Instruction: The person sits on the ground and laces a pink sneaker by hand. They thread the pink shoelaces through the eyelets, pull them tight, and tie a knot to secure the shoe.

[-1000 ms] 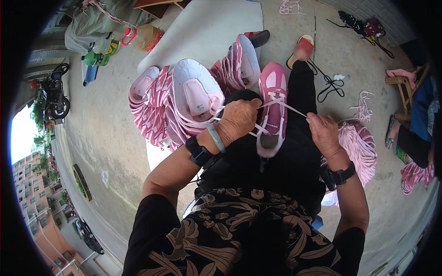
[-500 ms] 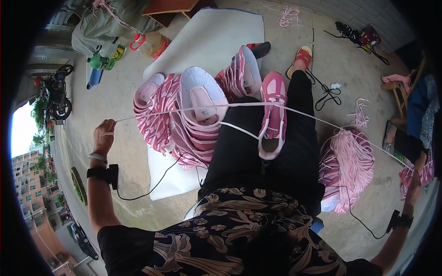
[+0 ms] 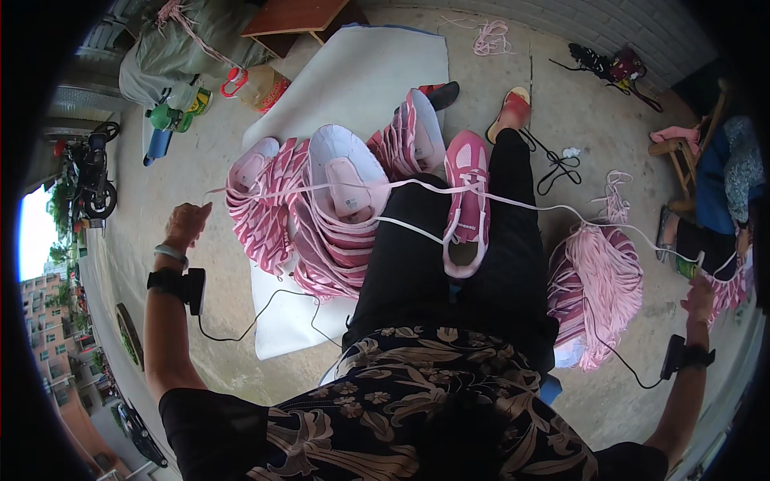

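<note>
Flat pale-pink fabric lace (image 3: 513,202), taut before, now slack, tension gone, across pink mesh shoe (image 3: 465,224), 2 o'clock, on black trousers (image 3: 401,264); left hand (image 3: 188,226), 9 o'clock, loosened, empty; right hand (image 3: 699,300), 3 o'clock, grip can't tell

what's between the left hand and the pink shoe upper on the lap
In the head view, stacked pink uppers and the black-trousered left thigh, with pale lace running over them.

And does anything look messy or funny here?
Yes: a black cord lies in loose loops on the floor beside the red sandal, and pink laces lie tangled farther off, looking dropped rather than put away.
</note>
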{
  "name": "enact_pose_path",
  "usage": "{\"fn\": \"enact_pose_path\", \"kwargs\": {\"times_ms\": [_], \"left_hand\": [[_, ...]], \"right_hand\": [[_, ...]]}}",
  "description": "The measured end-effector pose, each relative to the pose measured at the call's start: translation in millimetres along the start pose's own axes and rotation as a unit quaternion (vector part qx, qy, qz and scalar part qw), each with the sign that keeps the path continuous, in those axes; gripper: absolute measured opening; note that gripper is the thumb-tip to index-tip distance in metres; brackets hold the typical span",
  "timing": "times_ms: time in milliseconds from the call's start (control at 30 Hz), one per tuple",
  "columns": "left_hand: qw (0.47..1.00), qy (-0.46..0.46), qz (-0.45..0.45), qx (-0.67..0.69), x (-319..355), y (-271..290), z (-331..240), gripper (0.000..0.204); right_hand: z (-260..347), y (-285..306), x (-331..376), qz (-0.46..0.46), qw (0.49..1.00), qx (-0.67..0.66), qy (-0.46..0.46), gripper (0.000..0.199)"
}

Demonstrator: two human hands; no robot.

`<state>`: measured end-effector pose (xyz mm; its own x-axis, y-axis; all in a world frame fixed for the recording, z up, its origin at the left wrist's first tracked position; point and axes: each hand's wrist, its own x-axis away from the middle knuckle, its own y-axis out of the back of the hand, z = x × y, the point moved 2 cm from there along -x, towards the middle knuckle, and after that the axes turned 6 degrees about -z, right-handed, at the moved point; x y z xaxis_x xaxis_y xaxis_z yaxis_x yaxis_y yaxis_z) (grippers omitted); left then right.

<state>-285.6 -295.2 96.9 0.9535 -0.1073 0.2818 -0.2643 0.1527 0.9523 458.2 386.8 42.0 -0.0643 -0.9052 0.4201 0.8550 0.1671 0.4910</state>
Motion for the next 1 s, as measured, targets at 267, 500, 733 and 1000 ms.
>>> {"fn": "enact_pose_path", "kwargs": {"times_ms": [267,500,733,1000], "left_hand": [[0.745,-0.159,0.482,0.432,134,-105,-252,0.034],[0.749,-0.165,0.491,0.413,136,-143,-344,0.016],[0.740,-0.106,0.410,0.522,106,-155,-382,0.021],[0.677,-0.088,0.386,0.621,114,-148,-360,0.018]], "right_hand": [[6,-325,205,0.525,0.833,-0.078,-0.157,0.011],[16,-413,202,0.499,0.861,0.017,-0.092,0.021],[28,-452,175,0.360,0.924,-0.125,-0.033,0.015],[9,-443,173,0.309,0.923,-0.228,0.006,0.007]]}}
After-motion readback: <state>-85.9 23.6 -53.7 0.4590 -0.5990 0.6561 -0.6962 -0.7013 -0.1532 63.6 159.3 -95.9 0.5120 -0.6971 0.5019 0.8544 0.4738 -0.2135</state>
